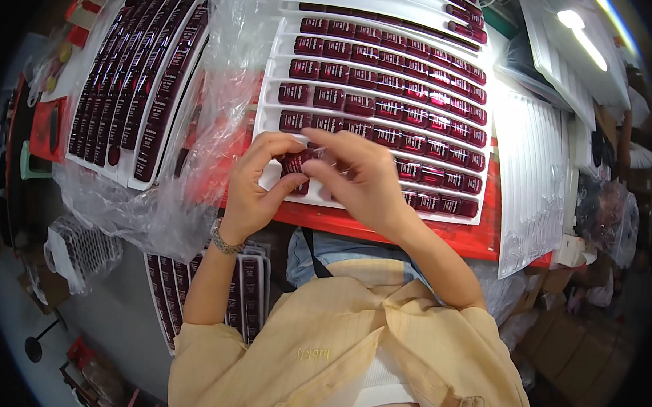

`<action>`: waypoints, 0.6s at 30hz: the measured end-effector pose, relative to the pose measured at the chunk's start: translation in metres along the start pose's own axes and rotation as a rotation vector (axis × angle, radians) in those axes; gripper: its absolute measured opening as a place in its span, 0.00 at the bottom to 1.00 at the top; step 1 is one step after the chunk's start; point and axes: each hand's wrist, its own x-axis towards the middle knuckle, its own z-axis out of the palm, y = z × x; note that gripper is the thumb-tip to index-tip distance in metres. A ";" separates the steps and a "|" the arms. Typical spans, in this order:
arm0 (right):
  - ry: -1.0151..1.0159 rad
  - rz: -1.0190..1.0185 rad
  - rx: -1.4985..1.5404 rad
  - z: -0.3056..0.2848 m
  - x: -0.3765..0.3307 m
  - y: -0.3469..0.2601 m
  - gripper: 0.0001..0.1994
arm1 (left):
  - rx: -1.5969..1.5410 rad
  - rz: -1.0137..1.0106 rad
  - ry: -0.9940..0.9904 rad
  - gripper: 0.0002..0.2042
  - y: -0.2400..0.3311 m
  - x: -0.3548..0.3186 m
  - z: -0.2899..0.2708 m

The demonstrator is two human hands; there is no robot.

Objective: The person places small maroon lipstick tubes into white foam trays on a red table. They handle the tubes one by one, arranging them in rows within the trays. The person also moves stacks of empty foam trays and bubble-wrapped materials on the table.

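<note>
Over the near left part of a white tray [260, 120], my left hand [258, 179] is closed around a small dark red bottle [295, 161] with pale print, held tilted. My right hand [364, 172] meets it from the right, its thumb and bent fingers drawn together at the bottle's end. What sits between those right fingertips is hidden. Beneath and beyond both hands, rows of similar dark red bottles [365, 56] lie on their sides in the tray's grooves. Another bottle [299, 188] shows just under my left thumb.
A second filled tray [138, 86] stands at the left, with crumpled clear plastic film [226, 75] beside it. Stacked white trays [535, 169] are on the right. The red tabletop [441, 236] ends close to my body. Further filled trays [245, 294] sit lower down, below the table edge.
</note>
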 end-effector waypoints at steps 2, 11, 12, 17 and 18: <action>-0.101 -0.194 -0.295 -0.001 0.004 -0.003 0.21 | -0.260 -0.147 0.017 0.15 -0.001 -0.006 0.004; 0.241 0.371 0.789 -0.049 0.000 0.029 0.19 | 0.564 0.173 -0.219 0.16 -0.021 0.018 -0.020; 0.211 0.379 0.795 -0.050 -0.003 0.029 0.19 | 0.565 0.172 -0.196 0.16 -0.022 0.018 -0.019; 0.116 0.439 0.787 -0.050 -0.020 0.039 0.11 | 0.702 0.239 -0.172 0.20 0.000 0.003 -0.022; 0.075 0.461 0.799 -0.051 -0.022 0.040 0.11 | 0.748 0.250 -0.207 0.21 0.006 -0.004 -0.022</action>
